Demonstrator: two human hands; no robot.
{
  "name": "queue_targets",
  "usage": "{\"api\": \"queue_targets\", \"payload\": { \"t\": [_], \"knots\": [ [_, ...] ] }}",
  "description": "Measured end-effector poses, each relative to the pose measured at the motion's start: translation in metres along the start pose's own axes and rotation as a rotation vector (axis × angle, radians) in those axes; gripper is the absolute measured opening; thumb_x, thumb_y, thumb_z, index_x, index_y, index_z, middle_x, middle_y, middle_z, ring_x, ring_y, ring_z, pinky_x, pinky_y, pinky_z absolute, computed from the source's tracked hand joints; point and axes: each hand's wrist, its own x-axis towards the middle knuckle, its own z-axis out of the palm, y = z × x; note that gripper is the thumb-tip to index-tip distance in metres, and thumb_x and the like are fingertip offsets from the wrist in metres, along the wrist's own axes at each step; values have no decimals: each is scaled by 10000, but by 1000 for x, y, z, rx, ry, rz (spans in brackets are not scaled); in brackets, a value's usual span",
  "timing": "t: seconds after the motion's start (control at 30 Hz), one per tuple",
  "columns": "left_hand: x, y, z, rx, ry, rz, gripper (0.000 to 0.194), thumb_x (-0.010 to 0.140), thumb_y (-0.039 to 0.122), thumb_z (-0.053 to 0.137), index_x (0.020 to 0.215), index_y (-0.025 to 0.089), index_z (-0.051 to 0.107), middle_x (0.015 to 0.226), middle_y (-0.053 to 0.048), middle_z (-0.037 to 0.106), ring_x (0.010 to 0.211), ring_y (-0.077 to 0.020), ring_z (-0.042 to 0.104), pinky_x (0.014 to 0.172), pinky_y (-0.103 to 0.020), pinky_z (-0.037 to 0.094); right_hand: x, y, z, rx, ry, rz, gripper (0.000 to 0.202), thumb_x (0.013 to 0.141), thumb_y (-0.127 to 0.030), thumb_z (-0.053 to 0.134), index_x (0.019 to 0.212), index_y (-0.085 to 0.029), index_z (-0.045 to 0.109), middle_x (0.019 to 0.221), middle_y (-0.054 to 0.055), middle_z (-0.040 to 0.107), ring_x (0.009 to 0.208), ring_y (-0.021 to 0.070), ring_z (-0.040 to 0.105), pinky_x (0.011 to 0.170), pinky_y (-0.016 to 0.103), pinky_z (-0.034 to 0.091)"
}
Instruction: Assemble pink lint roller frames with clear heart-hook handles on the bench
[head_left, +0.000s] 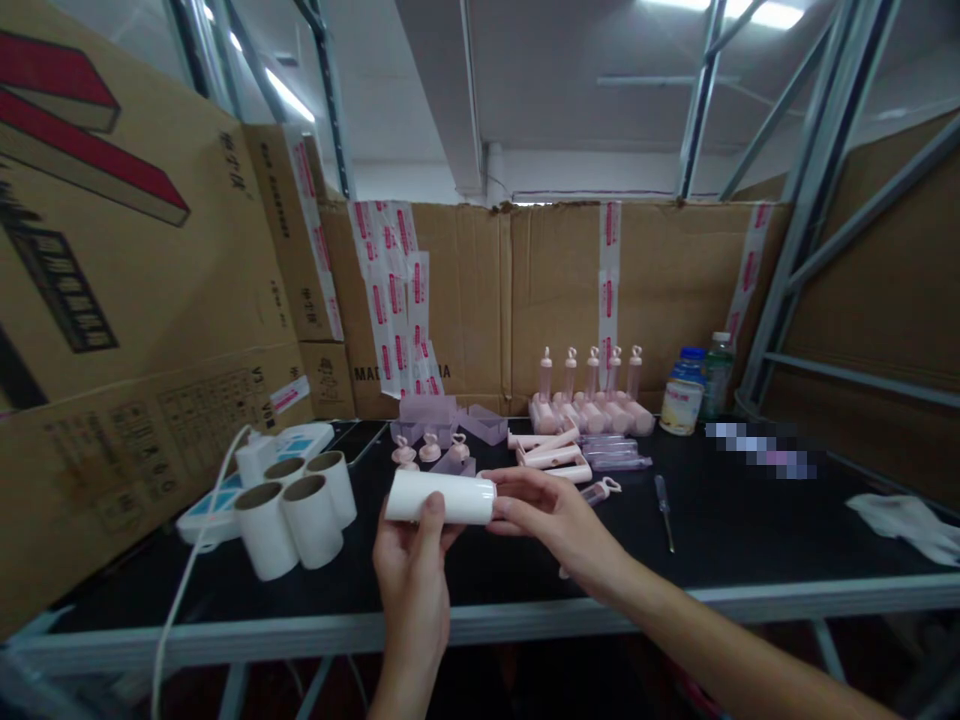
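Head view, bench stock, qtys approx. Item 1: white cylinder (441,498), 1 pc, held above the near edge of the black tabletop (750,540), lying roughly horiz., wider end left, narrower glossy end right. Left hand (411,555): fingers clamped on cylinder's left half, thumb on near side, rest under/behind. Right hand (547,512): fingers pinched on its right end, incl. thumb.

Left side: white tubes w/ brown rims (268,540), 4 pcs, upright, grouped close; white-and-blue box (306,440) just beyond them; white cable (178,590) running over near edge.

Centre, far of hands: lilac translucent boxes (486,425), several; pink ring-top caps (430,448), few, standing nr the boxes; pink tubes (553,457), lying, loosely piled; lilac clear sleeves (616,457), stacked just right of the tubes; small ring-top vial (600,491), lying nr right hand.

Far centre-right: pink blocks (592,414) in a row, w/ 5 upright ring-top vials rising there; blue-lid jar (684,392); green bottle (718,376) just beside jar, right.

Right side: screwdriver (663,500), tip toward near edge; pixelated item (761,450), ID unclear; white cloth (904,525), crumpled, far right end.

Surround: taped cardboard panels (472,290), far and both sides.
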Motion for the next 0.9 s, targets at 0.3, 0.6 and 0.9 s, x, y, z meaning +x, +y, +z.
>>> {"api": "queue_targets", "payload": {
  "t": [0.3,0.6,0.9],
  "knots": [
    [4,4,-1,-49,15,-4,515,753,475,845,1126,181,645,1114,-76,730,1026,-249,719,801,-363,644,-1,5,1,39,30,0,385,755,-358,853,1074,-191,716,1082,66,730,1084,257,689,940,455,613],
    [14,22,-11,-5,77,102,512,739,501,847,1099,192,651,1098,-54,709,1053,-251,696,832,-375,635,18,-5,-14,-99,30,-36,412,740,-333,848,1088,-199,672,1005,44,736,959,190,705,923,347,550],
    [26,41,-26,201,103,231,596,737,507,842,1202,186,652,1119,-66,703,1064,-248,676,836,-319,612,114,1,-50,-1133,-75,-87,168,790,-283,762,864,-133,758,822,49,755,756,165,670,653,242,464]
  ]
}}
